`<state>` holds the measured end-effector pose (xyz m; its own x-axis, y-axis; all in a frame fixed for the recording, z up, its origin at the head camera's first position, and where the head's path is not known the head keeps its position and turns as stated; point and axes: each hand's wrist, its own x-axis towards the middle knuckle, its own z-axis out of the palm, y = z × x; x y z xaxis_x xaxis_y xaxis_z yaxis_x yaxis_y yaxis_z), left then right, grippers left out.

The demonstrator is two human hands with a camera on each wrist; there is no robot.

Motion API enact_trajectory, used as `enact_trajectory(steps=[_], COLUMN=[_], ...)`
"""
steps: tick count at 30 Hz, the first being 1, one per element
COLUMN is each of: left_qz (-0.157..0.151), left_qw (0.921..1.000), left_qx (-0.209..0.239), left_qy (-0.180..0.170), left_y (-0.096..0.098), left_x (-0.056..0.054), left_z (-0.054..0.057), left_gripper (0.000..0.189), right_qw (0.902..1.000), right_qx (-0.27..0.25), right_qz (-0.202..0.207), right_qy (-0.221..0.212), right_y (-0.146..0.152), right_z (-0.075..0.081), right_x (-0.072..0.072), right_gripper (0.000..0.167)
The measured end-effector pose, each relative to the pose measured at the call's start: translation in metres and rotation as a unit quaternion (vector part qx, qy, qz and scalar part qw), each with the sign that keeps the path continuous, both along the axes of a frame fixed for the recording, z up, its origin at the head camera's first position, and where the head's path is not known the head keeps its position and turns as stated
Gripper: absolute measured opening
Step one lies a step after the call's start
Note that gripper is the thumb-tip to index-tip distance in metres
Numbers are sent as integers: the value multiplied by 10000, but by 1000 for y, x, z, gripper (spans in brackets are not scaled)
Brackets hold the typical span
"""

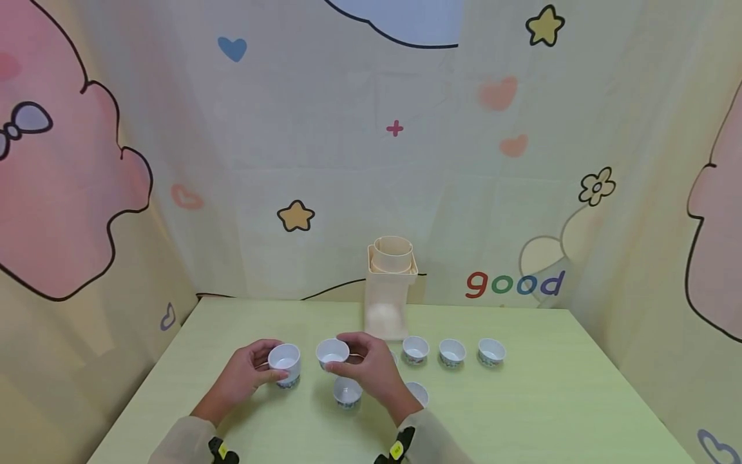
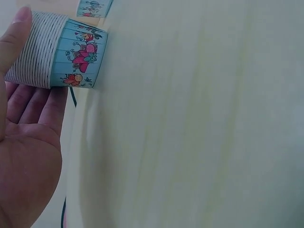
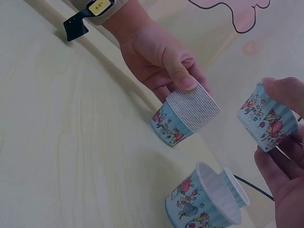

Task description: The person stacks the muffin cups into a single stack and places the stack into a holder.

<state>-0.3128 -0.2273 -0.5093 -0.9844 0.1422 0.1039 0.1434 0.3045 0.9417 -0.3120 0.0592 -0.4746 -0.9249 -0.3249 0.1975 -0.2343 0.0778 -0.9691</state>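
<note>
In my left hand I grip a nested stack of paper cups, thumb in front and fingers behind. The left wrist view shows the stack tightly packed, white rims layered, with a light-blue printed cup at the bottom. My right hand pinches a single paper cup by its side, to the right of the stack and apart from it. Its blue wall with red and floral print shows in the right wrist view, where this cup is tilted. Below it a paper cup stands upright on the table.
Three paper cups stand in a row right of my right hand. Another cup is partly hidden by my right wrist, and one more peeks out behind the hand. A cream dispenser-like stand rises at the back edge of the pale table, before a printed curtain.
</note>
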Motion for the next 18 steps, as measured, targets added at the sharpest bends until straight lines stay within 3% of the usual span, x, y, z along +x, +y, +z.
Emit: enact_trajectory(steps=[18], left_qz=[-126], left_qw=[9995], left_qx=[295], left_qy=[-12], left_y=[-2], left_x=[1], left_z=[0], left_gripper=[66], right_qw=[9996], right_qx=[176], right_qz=[155], right_qy=[168], right_y=[-51], right_z=[7], right_x=[-12], right_gripper=[50])
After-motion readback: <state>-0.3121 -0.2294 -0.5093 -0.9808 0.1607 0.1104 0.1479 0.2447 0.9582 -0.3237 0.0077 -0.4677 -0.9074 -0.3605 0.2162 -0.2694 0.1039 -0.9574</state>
